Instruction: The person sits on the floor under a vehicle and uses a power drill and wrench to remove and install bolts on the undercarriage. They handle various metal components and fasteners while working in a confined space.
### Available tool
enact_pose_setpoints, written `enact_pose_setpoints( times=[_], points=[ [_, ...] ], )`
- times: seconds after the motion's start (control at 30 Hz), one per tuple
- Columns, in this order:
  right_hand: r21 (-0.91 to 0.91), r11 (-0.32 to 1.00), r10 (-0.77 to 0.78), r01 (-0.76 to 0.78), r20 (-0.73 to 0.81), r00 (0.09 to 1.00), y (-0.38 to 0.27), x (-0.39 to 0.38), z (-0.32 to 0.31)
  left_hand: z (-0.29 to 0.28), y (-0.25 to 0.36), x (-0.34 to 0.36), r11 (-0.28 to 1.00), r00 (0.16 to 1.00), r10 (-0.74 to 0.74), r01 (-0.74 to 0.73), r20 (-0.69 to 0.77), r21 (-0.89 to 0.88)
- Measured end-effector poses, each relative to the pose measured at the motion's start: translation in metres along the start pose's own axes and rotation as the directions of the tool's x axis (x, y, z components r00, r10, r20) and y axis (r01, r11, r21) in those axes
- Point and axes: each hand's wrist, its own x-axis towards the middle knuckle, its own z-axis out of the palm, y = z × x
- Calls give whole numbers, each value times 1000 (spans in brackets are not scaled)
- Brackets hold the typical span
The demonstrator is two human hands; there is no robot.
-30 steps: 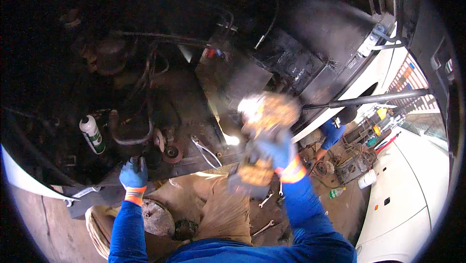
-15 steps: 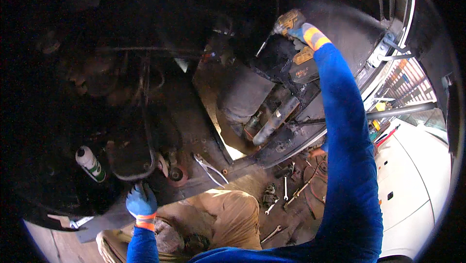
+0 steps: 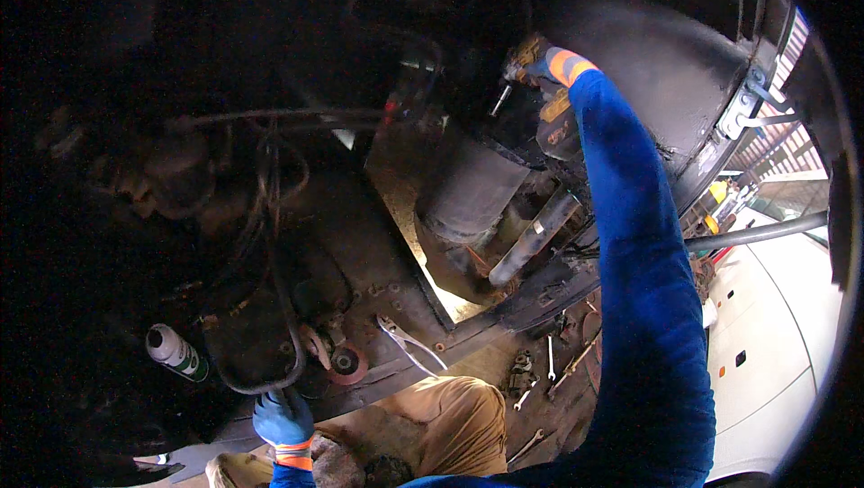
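My right hand (image 3: 544, 65), gloved, grips a yellow-and-black power drill (image 3: 558, 119) high in the dark vehicle compartment; a slender metal shaft (image 3: 500, 101) points down from its front. Below it lie a dark metal cylinder (image 3: 477, 191) and a grey tube (image 3: 531, 245). My left hand (image 3: 281, 418), also gloved, has its fingers closed over the compartment's near edge beside a bent pipe (image 3: 297, 339). Along that ledge (image 3: 342, 389) are a white-and-green bottle (image 3: 175, 353), a grinder with a round disc (image 3: 346, 362) and silver pliers (image 3: 407, 344).
My bent knee (image 3: 454, 425) is below the ledge. Wrenches (image 3: 551, 357) and grimy tools (image 3: 522, 371) lie on the floor. At the right a long bar (image 3: 756, 231) crosses in front of a white vehicle panel (image 3: 760, 344). Hoses (image 3: 270, 182) run through the compartment.
My right hand has swung the drill up and forward into the compartment, then stayed near there. My left hand stays at the edge. The view has shifted, and the co-worker at right is now hidden.
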Motion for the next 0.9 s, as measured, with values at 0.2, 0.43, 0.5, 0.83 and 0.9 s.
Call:
enact_pose_setpoints(
  times=[0.2,0.43,0.5,0.83,0.9],
  points=[
    [-51,998,-28,31,51,998,-3,4,-14,0,-1,-3,1000,1000,-20,20,8,14],
    [-239,971,10,12,88,996,-6,9,-31,0,-6,-6,996,994,-57,63,93,-67],
    [-300,954,33,-5,86,996,-7,10,-36,0,-6,-5,994,997,-30,37,67,-104],
    [-537,841,92,57,247,965,-54,-2,-36,-6,-2,-2,990,987,-137,138,79,-11],
    [-570,820,143,47,284,948,-54,-13,-41,5,-11,-12,987,991,-116,123,71,-107]
  ],
)
